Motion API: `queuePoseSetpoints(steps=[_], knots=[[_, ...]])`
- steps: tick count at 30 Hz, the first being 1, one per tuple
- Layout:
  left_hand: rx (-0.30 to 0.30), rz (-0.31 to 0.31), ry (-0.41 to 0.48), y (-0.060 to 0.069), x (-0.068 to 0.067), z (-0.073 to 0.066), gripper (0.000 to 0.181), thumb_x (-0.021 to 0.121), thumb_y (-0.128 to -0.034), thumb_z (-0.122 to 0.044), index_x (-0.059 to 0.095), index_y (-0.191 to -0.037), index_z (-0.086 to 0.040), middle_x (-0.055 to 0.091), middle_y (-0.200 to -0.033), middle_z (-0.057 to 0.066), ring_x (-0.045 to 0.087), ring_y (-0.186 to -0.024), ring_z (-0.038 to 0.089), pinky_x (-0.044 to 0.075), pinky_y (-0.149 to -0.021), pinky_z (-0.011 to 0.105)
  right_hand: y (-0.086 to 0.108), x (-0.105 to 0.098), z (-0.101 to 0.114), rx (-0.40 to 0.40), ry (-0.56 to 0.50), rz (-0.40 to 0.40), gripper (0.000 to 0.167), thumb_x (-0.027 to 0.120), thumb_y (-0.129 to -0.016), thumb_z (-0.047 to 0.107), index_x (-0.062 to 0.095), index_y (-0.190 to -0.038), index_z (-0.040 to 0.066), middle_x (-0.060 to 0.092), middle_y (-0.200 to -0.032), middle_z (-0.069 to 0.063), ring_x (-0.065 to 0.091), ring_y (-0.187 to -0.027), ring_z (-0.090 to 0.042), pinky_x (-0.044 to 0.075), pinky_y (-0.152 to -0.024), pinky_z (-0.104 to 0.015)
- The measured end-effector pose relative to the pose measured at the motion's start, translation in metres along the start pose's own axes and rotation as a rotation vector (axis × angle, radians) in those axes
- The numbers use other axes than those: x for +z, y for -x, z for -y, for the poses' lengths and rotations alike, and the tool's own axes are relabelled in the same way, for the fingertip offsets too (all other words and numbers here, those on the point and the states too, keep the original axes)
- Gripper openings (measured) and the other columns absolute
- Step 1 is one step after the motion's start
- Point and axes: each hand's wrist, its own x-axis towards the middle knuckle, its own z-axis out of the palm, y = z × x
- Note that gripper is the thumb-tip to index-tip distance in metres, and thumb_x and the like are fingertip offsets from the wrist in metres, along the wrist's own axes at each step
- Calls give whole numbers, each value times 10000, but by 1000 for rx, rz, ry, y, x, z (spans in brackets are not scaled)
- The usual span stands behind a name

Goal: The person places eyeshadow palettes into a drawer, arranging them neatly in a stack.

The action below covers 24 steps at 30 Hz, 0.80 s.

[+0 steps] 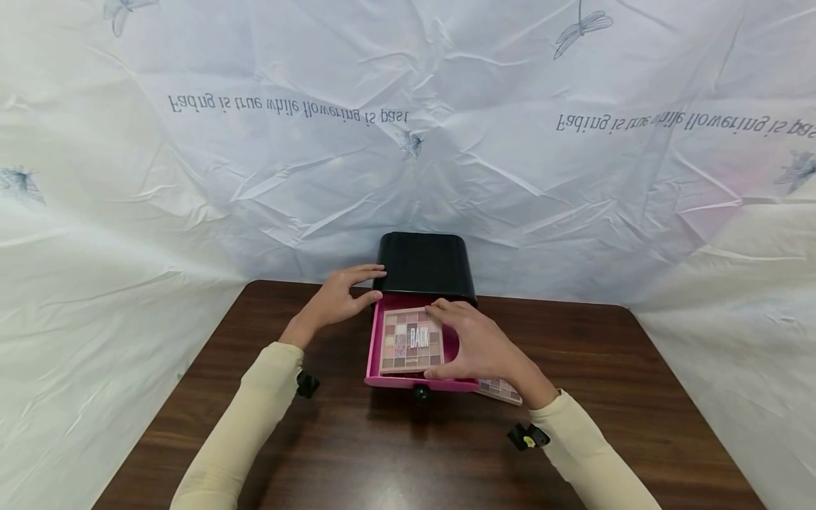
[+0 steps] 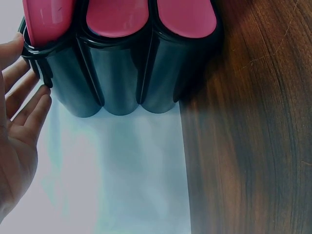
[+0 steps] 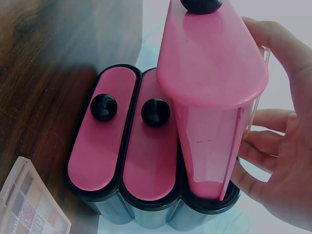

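Observation:
A black chest of drawers (image 1: 423, 262) with pink drawers stands at the back of the table. Its top drawer (image 1: 395, 383) is pulled out. An eyeshadow palette (image 1: 397, 343) with a clear lid marked "BACK" is at the drawer's opening, and my right hand (image 1: 478, 343) grips it by its right side, thumb at the near edge and fingers at the far edge. My left hand (image 1: 341, 294) touches the chest's left side with fairly straight fingers. In the left wrist view that hand (image 2: 19, 146) lies against the black casing. What lies beneath the palette is mostly hidden.
A second eyeshadow palette (image 1: 500, 389) lies on the brown wooden table (image 1: 561, 340), partly behind the drawer and right forearm. Two lower pink drawers (image 3: 102, 146) are closed, each with a round black knob. White printed sheeting (image 1: 382, 163) hangs behind the table.

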Motion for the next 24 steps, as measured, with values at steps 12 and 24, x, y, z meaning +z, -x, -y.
queuePoseSetpoints(steps=[12,24], knots=[[-16,12,1,0,0,-1,513,670,-999,-393,604,-1445,-148,552,-1502,57,525,-1380,272,439,-1111,512,0,0,1,21,0,27,1084,814,-667,715,493,-1536,153,417,-1604,-103,392,-1444,-311,416,-1107,-595],[-18,15,20,0,-1,-1,513,689,-989,-372,605,-1445,-151,556,-1499,53,523,-1382,278,429,-1116,522,7,-11,-2,-9,-51,-70,875,825,-763,603,574,-1473,157,566,-1477,-30,483,-1342,-232,462,-1078,-544]])
